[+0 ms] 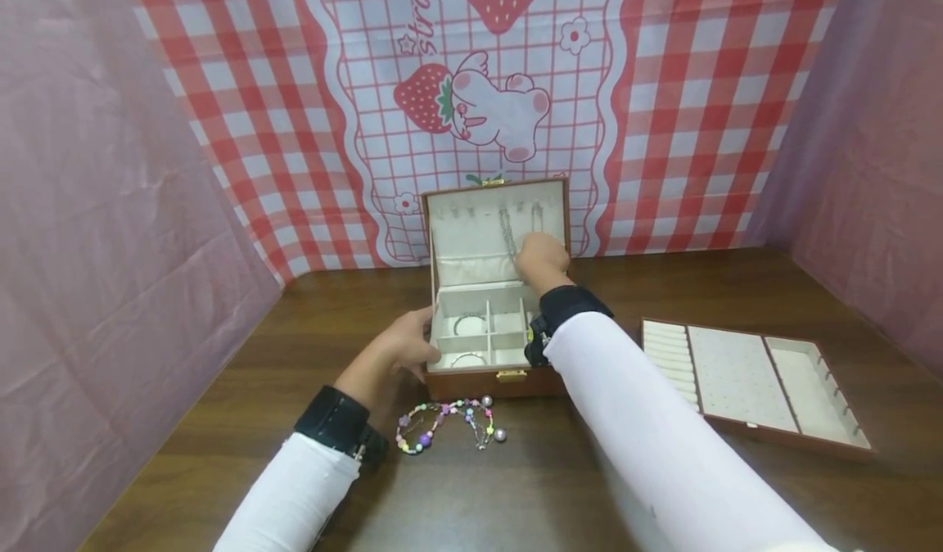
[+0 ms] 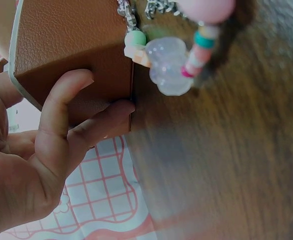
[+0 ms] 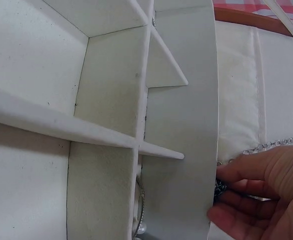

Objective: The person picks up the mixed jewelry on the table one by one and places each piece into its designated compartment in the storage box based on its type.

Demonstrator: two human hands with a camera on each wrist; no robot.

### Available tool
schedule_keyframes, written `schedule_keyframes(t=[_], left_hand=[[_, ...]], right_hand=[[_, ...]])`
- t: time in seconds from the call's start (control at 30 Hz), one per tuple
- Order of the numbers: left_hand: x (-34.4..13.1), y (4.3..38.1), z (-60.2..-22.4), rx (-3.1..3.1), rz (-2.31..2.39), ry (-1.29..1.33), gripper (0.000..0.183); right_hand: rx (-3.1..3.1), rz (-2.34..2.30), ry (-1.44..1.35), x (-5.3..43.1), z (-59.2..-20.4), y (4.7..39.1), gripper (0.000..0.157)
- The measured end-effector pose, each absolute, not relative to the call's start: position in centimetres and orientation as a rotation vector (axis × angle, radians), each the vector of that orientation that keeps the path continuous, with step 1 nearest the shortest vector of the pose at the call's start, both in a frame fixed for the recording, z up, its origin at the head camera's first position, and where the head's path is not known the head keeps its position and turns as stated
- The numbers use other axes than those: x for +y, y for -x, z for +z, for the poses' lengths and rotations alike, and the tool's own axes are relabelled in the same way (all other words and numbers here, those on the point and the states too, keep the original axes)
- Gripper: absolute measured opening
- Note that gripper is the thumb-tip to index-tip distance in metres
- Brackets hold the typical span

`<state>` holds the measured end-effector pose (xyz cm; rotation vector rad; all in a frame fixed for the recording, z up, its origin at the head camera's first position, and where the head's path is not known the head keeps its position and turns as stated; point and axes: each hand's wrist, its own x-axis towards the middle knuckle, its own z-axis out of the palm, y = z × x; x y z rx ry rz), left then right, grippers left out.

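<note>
A brown jewelry box (image 1: 457, 384) with a cream divided interior stands with its lid (image 1: 471, 241) raised. My left hand (image 1: 408, 341) holds the box at its left side, fingers against the brown leather wall in the left wrist view. Reaching across to the lid's lining, my right hand (image 1: 543, 259) pinches a small dark bunch of chain (image 3: 220, 190) by the lid's fabric pocket (image 3: 236, 90). A silver necklace (image 1: 507, 233) hangs from the lid beside that hand. Silver bracelets (image 1: 469, 316) lie in the left compartments. The right compartments are partly hidden by my right wrist.
Colourful beaded jewelry (image 1: 427, 444) lies on the wooden table (image 1: 516, 503) just in front of the box. To the right sits a shallow jewelry tray (image 1: 744, 372) with ring rolls. A checkered strawberry cloth (image 1: 678, 126) hangs behind, with pink cloth at both sides.
</note>
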<state>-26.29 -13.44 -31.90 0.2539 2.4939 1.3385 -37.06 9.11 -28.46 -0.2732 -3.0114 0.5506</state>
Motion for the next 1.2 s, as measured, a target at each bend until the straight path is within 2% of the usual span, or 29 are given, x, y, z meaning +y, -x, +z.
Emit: schedule_keyframes(t=[0.3, 0.5, 0.77, 1.0, 1.2], left_hand=[[-13.4, 26.4, -32.1, 2.493, 1.341, -0.257, 0.092], [-13.4, 26.4, -32.2, 2.478, 1.357, -0.267, 0.094], [-13.6, 26.3, -32.2, 2.486, 1.348, -0.262, 0.094], [-13.7, 26.5, -32.3, 2.492, 1.339, -0.278, 0.094], [-13.8, 26.6, -32.2, 2.45, 1.375, -0.275, 0.093]], right_hand=[[-3.056, 0.554, 0.159, 9.8, -28.2, 36.3, 0.025], [-3.057, 0.606, 0.07, 10.7, -27.5, 36.0, 0.01], [-3.044, 0.675, 0.025, 11.3, -26.2, 35.9, 0.017], [-2.994, 0.927, 0.031, 11.5, -24.9, 35.8, 0.014], [-3.008, 0.869, -0.069, 11.3, -23.9, 35.3, 0.019]])
